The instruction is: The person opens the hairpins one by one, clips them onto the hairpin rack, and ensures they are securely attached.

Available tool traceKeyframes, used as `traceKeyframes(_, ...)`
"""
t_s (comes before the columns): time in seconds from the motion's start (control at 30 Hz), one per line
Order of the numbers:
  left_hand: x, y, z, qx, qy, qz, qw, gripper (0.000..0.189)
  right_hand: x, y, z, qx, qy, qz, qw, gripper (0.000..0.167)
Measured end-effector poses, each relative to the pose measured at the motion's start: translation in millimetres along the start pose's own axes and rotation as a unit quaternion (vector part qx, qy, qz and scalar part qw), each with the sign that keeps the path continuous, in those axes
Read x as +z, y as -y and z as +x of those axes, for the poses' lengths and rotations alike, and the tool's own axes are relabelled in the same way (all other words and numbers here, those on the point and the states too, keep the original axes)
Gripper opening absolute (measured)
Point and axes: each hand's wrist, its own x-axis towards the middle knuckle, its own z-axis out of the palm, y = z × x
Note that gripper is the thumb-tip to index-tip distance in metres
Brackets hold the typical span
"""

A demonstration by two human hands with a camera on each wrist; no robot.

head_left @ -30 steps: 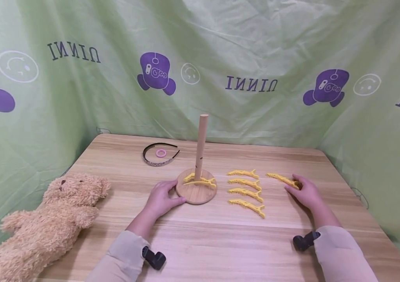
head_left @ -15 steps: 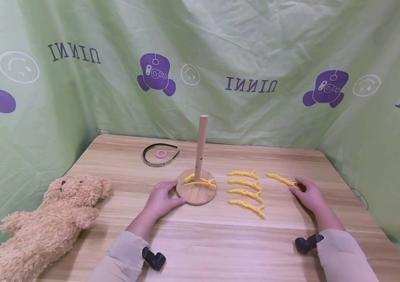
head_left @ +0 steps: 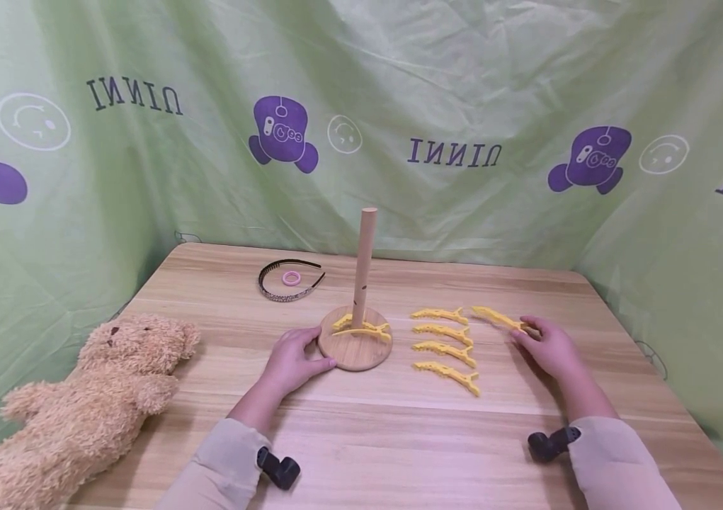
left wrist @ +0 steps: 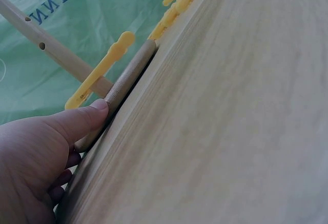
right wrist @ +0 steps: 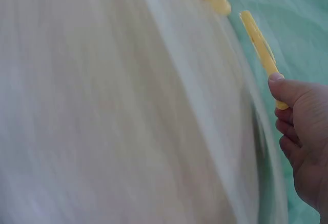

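Note:
A wooden stand with an upright pole (head_left: 364, 265) and a round base (head_left: 356, 358) stands mid-table. Two yellow hair clips (head_left: 379, 331) lie on its base, on either side of the pole. My left hand (head_left: 291, 360) holds the left edge of the base, the thumb (left wrist: 84, 119) on the rim. With thumb and fingers, my right hand (head_left: 549, 345) pinches the end of another yellow hair clip (head_left: 495, 316); in the right wrist view this held clip (right wrist: 260, 43) points up and away from the hand. Several matching hair clips (head_left: 442, 348) lie in a column between stand and right hand.
Behind the stand, to the left, lies a black headband (head_left: 281, 297) with a pink hair tie (head_left: 291, 278) inside its curve. A tan plush bear (head_left: 90, 411) lies along the left edge of the wooden table (head_left: 374, 453). Green printed cloth (head_left: 463, 205) hangs round the back and sides.
My right hand first shifts slightly right along the clip's end, then brings the clip up and a little left. The left hand and the stand keep their places.

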Motion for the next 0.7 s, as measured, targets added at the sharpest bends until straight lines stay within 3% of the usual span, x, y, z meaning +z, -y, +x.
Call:
traceKeyframes(0.37, 0.5, -0.2, 1.1, 0.003, -0.005, 0.0, 1.0, 0.074, 12.1, 52.5, 1.5, -0.041, 0.019, 0.043, 0.998, 0.056)
traceKeyframes(0.7, 0.4, 0.3, 1.0, 0.004, -0.005, -0.001, 1.0, 0.074, 34.4, 99.1, -6.1, -0.129, 0.014, 0.029, 0.9911, 0.05)
